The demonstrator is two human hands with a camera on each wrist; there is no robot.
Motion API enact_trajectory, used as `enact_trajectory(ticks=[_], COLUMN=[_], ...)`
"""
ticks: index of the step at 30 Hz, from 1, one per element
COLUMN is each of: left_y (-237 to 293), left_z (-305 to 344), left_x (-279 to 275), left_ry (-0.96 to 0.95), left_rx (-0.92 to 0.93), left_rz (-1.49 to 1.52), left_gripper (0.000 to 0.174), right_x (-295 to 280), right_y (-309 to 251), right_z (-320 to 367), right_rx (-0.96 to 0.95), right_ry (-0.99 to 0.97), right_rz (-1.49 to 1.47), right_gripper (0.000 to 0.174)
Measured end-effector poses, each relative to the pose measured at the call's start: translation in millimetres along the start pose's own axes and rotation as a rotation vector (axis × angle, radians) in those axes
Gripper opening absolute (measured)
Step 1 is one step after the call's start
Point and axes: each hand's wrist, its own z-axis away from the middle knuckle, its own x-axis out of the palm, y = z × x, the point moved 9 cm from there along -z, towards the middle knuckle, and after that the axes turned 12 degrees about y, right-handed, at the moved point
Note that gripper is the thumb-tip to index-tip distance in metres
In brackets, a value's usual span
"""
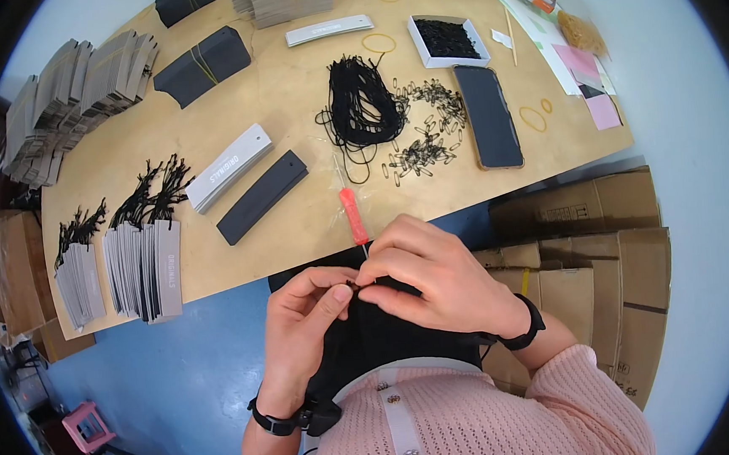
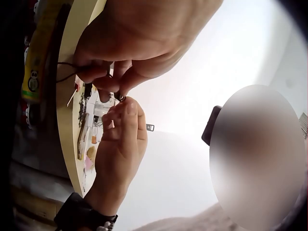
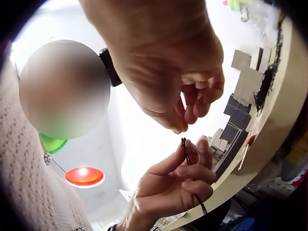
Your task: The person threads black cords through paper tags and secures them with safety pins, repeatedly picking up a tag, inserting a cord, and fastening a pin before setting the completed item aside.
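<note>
The left hand (image 1: pixel 299 321) pinches a thin black cord (image 3: pixel 188 156) between thumb and fingers, above the lap. In the right wrist view the cord's upper tips stick out of the left hand (image 3: pixel 168 185), and a tail hangs below its fingers. Facing it, the right hand (image 1: pixel 440 285) has curled fingers, with thumb and fingertips close together. Those fingertips of the right hand (image 3: pixel 168 67) are just above the cord's tips; whether they grip anything is unclear. The left wrist view has a small dark piece (image 2: pixel 121 97) where both hands meet.
On the table (image 1: pixel 313 210) lie a red-handled tool (image 1: pixel 353 216), a black cord bundle (image 1: pixel 362 101), small metal pins (image 1: pixel 427 151), a phone (image 1: pixel 489 117) and a white box (image 1: pixel 446 41). Grey tags with cords (image 1: pixel 143 264) and dark tags (image 1: pixel 261 197) lie left. Cardboard boxes (image 1: pixel 589 296) stand right.
</note>
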Motion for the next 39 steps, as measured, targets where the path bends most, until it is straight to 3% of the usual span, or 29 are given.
enact_trajectory(ticks=[2, 5, 8, 15, 17, 19, 20, 22, 24, 26, 28, 29, 31, 39], left_y=[2.3, -2.5, -1.2, 4.2, 6.8, 23.2, 20.4, 38.6, 40.6, 40.7, 18.8, 19.3, 11.4, 5.7], left_z=[0.3, 1.2, 2.1, 4.2, 4.1, 7.3, 7.3, 16.1, 17.3, 16.0, 3.0, 2.1, -2.3, -0.2], left_x=[-1.2, -2.9, -1.8, -3.5, -1.1, 7.4, 10.0, 19.5, 20.4, 14.4, -3.3, -3.9, -4.7, -8.4], left_ry=[0.009, -0.036, -0.053, 0.034, 0.057, 0.051, 0.05, 0.166, 0.207, 0.251, 0.195, 0.196, 0.157, 0.155], left_rx=[0.006, -0.058, -0.073, 0.011, 0.045, 0.313, 0.313, 0.662, 0.661, 0.661, 0.394, 0.393, 0.255, 0.156], left_rz=[-0.024, -0.076, -0.079, -0.221, -0.284, -0.658, -0.659, -0.884, -0.873, -0.861, -0.552, -0.552, -0.308, -0.148], left_gripper=[0.014, 0.015, 0.013, 0.01, 0.008, 0.006, 0.006, 0.008, 0.008, 0.009, 0.006, 0.006, 0.003, 0.008], right_x=[-6.5, -1.4, 3.2, 5.1, 9.8, 18.5, 25.7, 28.1, 27.3, 7.6, 0.5, -5.6, -4.3, 5.8], right_y=[-8.0, -15.4, -12.9, -10.6, -11.8, -9.5, -7.3, -1.5, 0.2, -0.2, -4.8, -7.9, -12.3, -5.0], right_z=[-3.1, -5.3, -4.3, 2.8, 7.0, 9.6, 12.0, 9.5, 6.9, -1.6, -0.4, 0.5, 3.2, 8.1], right_rx=[-0.105, -0.242, -0.262, -0.233, -0.339, -0.354, -0.372, -0.346, -0.323, -0.251, -0.245, -0.238, -0.237, -0.211], right_ry=[0.077, 0.001, -0.044, -0.062, -0.063, -0.124, -0.187, -0.163, -0.14, 0.065, 0.12, 0.176, 0.163, 0.161], right_rz=[0.091, 0.114, 0.16, 0.151, 0.253, 0.308, 0.364, 0.347, 0.327, 0.3, 0.263, 0.227, 0.209, 0.241], right_gripper=[0.012, 0.013, 0.026, 0.028, 0.027, 0.026, 0.026, 0.026, 0.025, 0.027, 0.028, 0.029, 0.031, 0.021])
